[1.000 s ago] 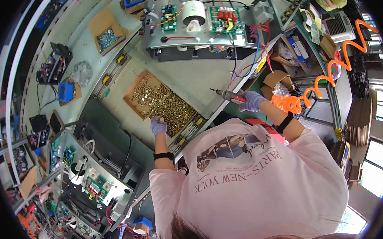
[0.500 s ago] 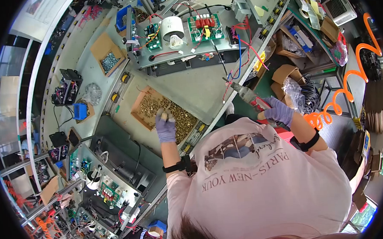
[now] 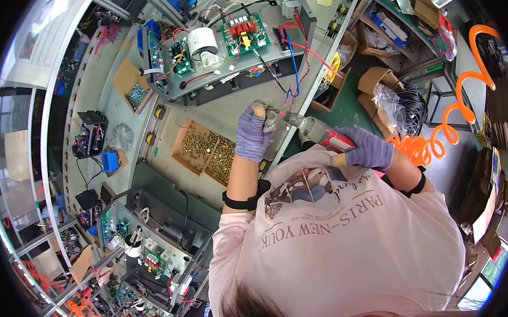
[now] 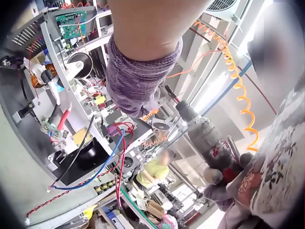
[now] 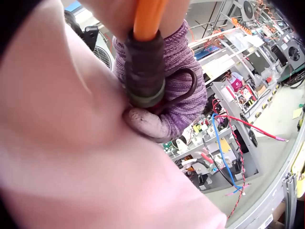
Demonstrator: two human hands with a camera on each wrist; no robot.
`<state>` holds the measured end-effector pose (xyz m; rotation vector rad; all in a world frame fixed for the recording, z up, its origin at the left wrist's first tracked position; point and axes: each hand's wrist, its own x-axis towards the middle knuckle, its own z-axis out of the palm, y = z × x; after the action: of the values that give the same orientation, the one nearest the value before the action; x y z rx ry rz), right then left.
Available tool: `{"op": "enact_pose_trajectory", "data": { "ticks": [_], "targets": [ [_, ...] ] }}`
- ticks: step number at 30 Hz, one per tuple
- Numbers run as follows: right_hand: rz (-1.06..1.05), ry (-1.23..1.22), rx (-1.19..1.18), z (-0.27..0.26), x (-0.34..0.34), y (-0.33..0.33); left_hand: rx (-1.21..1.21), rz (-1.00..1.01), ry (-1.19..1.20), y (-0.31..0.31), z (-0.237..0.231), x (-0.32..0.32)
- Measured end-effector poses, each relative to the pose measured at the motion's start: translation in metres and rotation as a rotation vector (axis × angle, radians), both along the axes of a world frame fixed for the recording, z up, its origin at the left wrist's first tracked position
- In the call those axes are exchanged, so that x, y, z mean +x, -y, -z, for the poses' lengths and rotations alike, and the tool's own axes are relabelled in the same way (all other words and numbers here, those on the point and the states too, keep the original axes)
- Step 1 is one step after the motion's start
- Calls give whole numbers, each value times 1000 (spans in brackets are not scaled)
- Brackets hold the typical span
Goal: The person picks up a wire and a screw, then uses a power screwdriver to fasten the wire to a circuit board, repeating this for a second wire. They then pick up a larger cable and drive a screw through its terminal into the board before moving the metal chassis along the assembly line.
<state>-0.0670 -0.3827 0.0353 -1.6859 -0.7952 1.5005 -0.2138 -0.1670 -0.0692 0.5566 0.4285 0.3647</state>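
My left hand, in a purple knit glove, has its fingers curled in around what looks like a small screw, mostly hidden by the fingertips. Those fingertips are right at the bit of a pneumatic screwdriver. My right hand, gloved alike, grips the screwdriver's red and grey body and points it toward the left hand. From its rear end runs an orange coiled air hose, and the right wrist view shows the hose fitting beside the glove. Brass screws fill a shallow cardboard box left of the left hand.
An open metal chassis with circuit boards and a white cylinder stands on the bench, red and blue wires hanging off its right end. Another chassis is at lower left. A carton of silver screws sits at upper left.
The left hand has risen out of the brass screw box and moved right to the screwdriver's bit. The right hand has brought the screwdriver in closer to the body, its bit toward the left hand.
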Motion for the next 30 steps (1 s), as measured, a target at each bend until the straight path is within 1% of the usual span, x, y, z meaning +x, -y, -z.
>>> {"op": "enact_pose_trajectory", "data": {
  "ticks": [1, 2, 3, 4, 6, 7, 8, 9, 10, 11, 13, 15, 17, 19, 20, 21, 22, 23, 24, 25, 26, 27, 28, 29, 30],
  "targets": [
    [6, -3, 0, -1, 0, 0, 32, -8, -30, 1, -1, 0],
    [-23, 47, -27, -4, 0, -2, 32, -4, -31, 1, -1, 1],
    [-53, 99, -54, -6, -1, -4, 38, 14, -11, 0, 0, 0],
    [-50, 98, -55, -7, -2, -5, 43, 32, 9, -1, 0, 0],
    [-27, -15, -97, -9, -2, -5, 50, 35, 32, -1, -3, -1],
    [-25, -15, -100, -4, -1, -4, 59, 38, 54, -1, -6, -2],
    [-13, -100, -102, 5, 0, 0, 56, 42, 53, -2, -7, -2],
    [-1, -185, -105, 10, 0, 2, 126, 37, 35, -3, -7, -3],
    [1, -187, -107, 7, 0, 2, 198, 32, 17, -4, -10, -4],
    [15, -215, -114, 1, 1, 1, 198, 34, 16, -5, -13, -4],
    [32, -247, -123, -2, 0, 0, 555, -7, -217, -5, -22, -4],
    [18, -128, -67, -2, 0, -1, 574, 9, -225, -5, -26, -2],
    [29, -135, -65, 7, 0, 2, 596, 28, -227, -5, -24, 2],
    [41, -143, -66, 9, -1, 5, 124, 73, 48, -5, -9, 7],
    [95, -169, -36, 7, -2, 5, 123, 81, 49, -8, 5, 13],
    [150, -197, -7, 4, -4, 7, 2, 132, -28, -14, 26, 21],
    [159, -197, -9, 1, -3, 9, -118, 182, -105, -19, 47, 30],
    [236, -216, -43, -4, -1, 12, 35, 170, -146, -25, 63, 40],
    [314, -234, -76, -6, -1, 14, 34, 179, -143, -23, 82, 56],
    [352, -173, -63, -8, 0, 16, 514, -57, -238, -12, 100, 79],
    [360, -170, -65, -8, 2, 19, 989, -305, -322, -5, 110, 96],
    [410, -127, -29, -6, 5, 23, 985, -299, -317, -3, 103, 107],
    [459, -85, 6, -6, 6, 26, 892, -199, -340, -1, 84, 119],
    [512, -138, -34, -16, 5, 27, 799, -97, -363, 0, 75, 128],
    [521, -135, -36, -15, 4, 30, 796, -88, -357, -1, 75, 135]
  ]
}}
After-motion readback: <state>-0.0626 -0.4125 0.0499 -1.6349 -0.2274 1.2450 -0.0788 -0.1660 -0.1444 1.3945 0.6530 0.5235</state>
